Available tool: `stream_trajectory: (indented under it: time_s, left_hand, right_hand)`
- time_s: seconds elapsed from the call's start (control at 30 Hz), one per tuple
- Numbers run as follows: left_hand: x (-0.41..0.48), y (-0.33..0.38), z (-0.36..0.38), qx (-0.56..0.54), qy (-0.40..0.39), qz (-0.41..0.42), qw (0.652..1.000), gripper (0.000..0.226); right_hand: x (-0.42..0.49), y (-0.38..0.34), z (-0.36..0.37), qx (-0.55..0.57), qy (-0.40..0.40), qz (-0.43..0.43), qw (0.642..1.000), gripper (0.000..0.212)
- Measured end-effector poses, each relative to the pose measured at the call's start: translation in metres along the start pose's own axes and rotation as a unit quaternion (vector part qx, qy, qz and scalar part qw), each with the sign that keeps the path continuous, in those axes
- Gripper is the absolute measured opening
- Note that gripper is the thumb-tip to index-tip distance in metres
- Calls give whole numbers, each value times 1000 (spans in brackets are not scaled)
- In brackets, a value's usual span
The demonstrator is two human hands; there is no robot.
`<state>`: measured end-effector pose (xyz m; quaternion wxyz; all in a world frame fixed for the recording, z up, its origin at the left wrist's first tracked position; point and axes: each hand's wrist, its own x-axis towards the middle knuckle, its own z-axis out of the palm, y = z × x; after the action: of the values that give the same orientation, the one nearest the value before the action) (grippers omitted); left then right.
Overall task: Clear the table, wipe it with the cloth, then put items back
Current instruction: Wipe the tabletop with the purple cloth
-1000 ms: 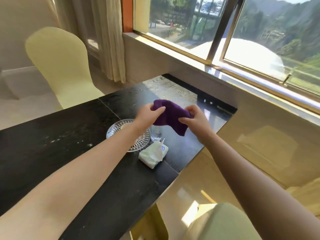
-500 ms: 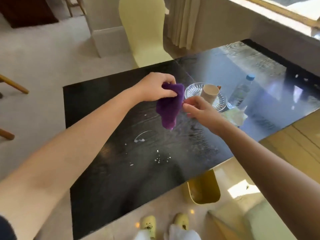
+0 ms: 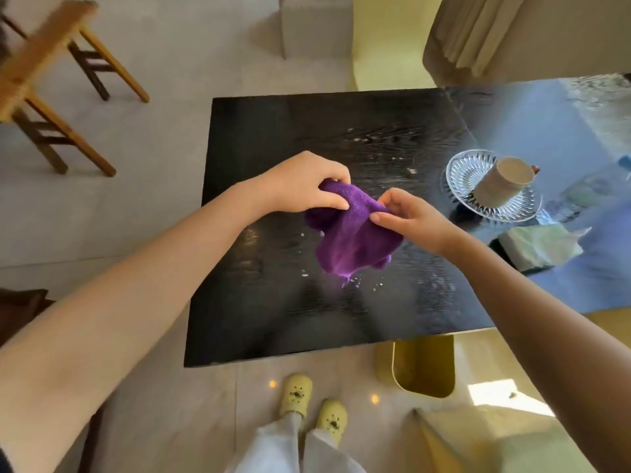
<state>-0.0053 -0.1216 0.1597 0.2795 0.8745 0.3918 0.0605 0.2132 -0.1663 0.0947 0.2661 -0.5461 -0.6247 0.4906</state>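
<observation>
A purple cloth [image 3: 351,238] hangs above the black table [image 3: 273,322], its lowest corner just over scattered white specks. My left hand [image 3: 304,187] grips the cloth's upper left edge. My right hand [image 3: 409,216] pinches its upper right edge. On the right of the table sits a clear glass plate [image 3: 461,177] with a beige paper cup [image 3: 505,182] lying on it. A plastic water bottle [image 3: 587,192] lies beyond the plate, half washed out by glare. A pale tissue pack [image 3: 539,245] rests in front of it.
A wooden stool [image 3: 51,80] stands on the floor at the far left. A pale yellow chair [image 3: 386,42] and a curtain [image 3: 512,32] are behind the table. A yellow bin [image 3: 423,367] sits under the near edge, by my slippered feet [image 3: 312,404].
My view has swung down and left from the window to the table's left half. Both hands carried the cloth leftward, and the right hand has retaken its edge.
</observation>
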Motion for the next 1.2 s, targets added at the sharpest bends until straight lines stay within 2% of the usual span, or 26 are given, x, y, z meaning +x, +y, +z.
stream_trajectory:
  time_s: [0.07, 0.17, 0.27, 0.43, 0.53, 0.67, 0.8, 0.97, 1.03, 1.1, 1.2]
  left_hand:
    - [-5, -3, 9, 3, -13, -11, 1000, 17]
    - [-10, -6, 22, 1, -29, -26, 999, 17]
    - [-18, -15, 37, -31, -46, -67, 996, 15]
    - [-49, -20, 78, -112, -125, -114, 979, 11]
    - [-65, -35, 109, -167, -151, -176, 958, 10]
    - [-51, -62, 144, -216, -79, -275, 933, 12]
    - [-18, -86, 172, -136, 19, -329, 934, 18]
    - [-4, -106, 200, -67, 95, -358, 927, 13]
    - [-8, -116, 208, -73, 157, -339, 925, 14]
    - [-14, -129, 211, -61, 213, -319, 921, 25]
    - [-22, -161, 204, 82, 247, -325, 909, 40]
  right_hand:
    - [-7, 6, -1, -77, 6, -10, 997, 12]
    - [-17, 13, -6, -125, -45, 7, 991, 17]
    - [-27, 24, -8, -171, -74, 28, 982, 8]
    - [-51, 52, -2, -71, -103, 103, 987, 4]
    - [-56, 76, 16, -88, -128, 138, 978, 3]
    - [-31, 107, 39, -169, -30, 157, 972, 11]
    - [7, 129, 64, -246, 85, 159, 952, 19]
    - [28, 148, 90, -370, 147, 139, 907, 32]
    - [23, 153, 95, -394, 173, 88, 898, 40]
    - [15, 162, 103, -424, 139, -26, 895, 53]
    - [10, 175, 118, -482, -28, -149, 863, 67]
